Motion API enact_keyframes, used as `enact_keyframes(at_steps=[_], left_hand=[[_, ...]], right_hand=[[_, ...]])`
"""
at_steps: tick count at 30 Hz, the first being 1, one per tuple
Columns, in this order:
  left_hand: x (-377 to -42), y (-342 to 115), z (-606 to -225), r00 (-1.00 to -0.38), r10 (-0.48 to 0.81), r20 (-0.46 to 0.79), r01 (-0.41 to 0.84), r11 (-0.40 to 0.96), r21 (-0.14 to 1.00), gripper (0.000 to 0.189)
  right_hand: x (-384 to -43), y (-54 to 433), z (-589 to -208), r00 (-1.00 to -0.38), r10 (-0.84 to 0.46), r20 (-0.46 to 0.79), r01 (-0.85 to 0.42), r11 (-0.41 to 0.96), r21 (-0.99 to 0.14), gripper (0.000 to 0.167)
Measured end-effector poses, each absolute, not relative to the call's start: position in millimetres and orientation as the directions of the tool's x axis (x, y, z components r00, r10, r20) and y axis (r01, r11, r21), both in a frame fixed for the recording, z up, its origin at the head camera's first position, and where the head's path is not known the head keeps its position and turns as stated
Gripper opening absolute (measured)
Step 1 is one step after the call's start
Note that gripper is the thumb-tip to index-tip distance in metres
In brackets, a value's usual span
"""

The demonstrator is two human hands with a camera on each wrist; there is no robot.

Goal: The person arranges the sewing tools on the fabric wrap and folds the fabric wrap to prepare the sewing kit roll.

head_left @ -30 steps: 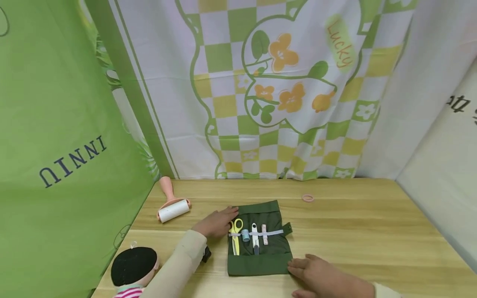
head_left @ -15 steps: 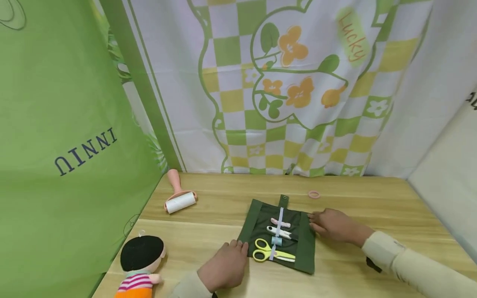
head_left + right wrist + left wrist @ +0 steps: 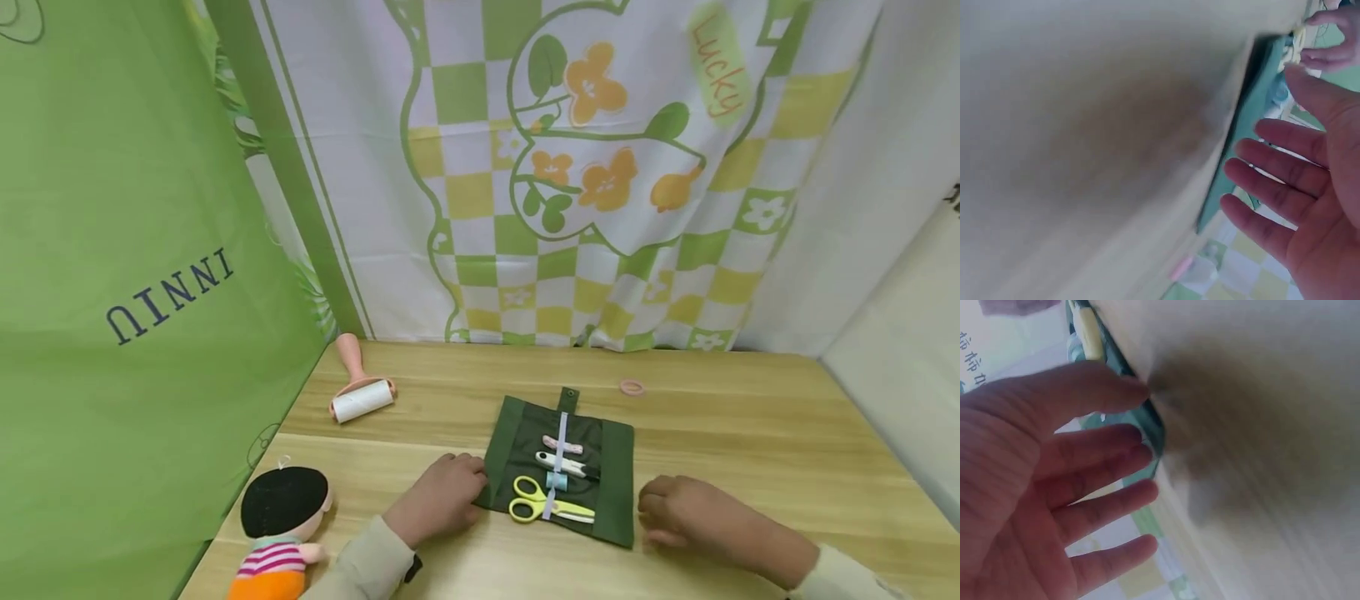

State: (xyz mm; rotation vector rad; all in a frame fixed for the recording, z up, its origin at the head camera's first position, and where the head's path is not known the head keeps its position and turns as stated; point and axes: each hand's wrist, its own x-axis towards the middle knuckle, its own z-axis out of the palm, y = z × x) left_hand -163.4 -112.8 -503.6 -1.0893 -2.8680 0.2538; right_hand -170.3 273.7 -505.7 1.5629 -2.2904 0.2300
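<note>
I see bright, soft light over the counter (image 3: 750, 425); both wrist views show blurred shadows beside the green pouch (image 3: 528, 450).

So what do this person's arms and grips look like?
The left sleeve and right sleeve are pale beige, ending before the hands. The left grip and right grip are bare, thumb and four fingers each. A black piece, unclear what, shows at the left sleeve's edge.

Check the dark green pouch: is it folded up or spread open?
Spread open. The pouch lies inside up on the table, with its strap, the yellow scissors and its tab all exposed.
</note>
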Motion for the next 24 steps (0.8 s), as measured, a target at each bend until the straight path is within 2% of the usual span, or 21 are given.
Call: enact_keyframes(at_steps=[2,6,10,13,16,22,24], left_hand=[[-168,-114,-501,-0.746,0.666,0.006,0.656,0.736,-0.165,0.018],[-171,-112,-497,-0.740,0.672,0.017,0.661,0.732,-0.166,0.018],[-166,-107,-499,-0.721,0.693,0.031,0.670,0.707,-0.228,0.023],[-160,-104,-502,-0.705,0.708,0.033,0.673,0.683,-0.284,0.021],[-155,-102,-502,-0.706,0.708,0.025,0.666,0.675,-0.318,0.022],[-152,-100,-497,-0.691,0.721,0.054,0.663,0.662,-0.348,0.026],[-153,-102,-496,-0.678,0.732,0.071,0.679,0.660,-0.323,0.028]], right_hand=[[-163,273,-508,-0.347,-0.865,0.361,-0.919,0.390,0.052,0.024],[-152,267,-514,-0.451,-0.841,0.299,-0.875,0.482,0.036,0.029],[-142,257,-517,-0.563,-0.797,0.218,-0.814,0.581,0.021,0.023],[-138,250,-517,-0.607,-0.775,0.175,-0.785,0.619,0.024,0.021],[-139,244,-517,-0.604,-0.773,0.196,-0.782,0.622,0.043,0.021],[-146,242,-520,-0.480,-0.814,0.329,-0.844,0.530,0.079,0.013],[-148,243,-520,-0.471,-0.812,0.345,-0.857,0.514,0.037,0.010]])
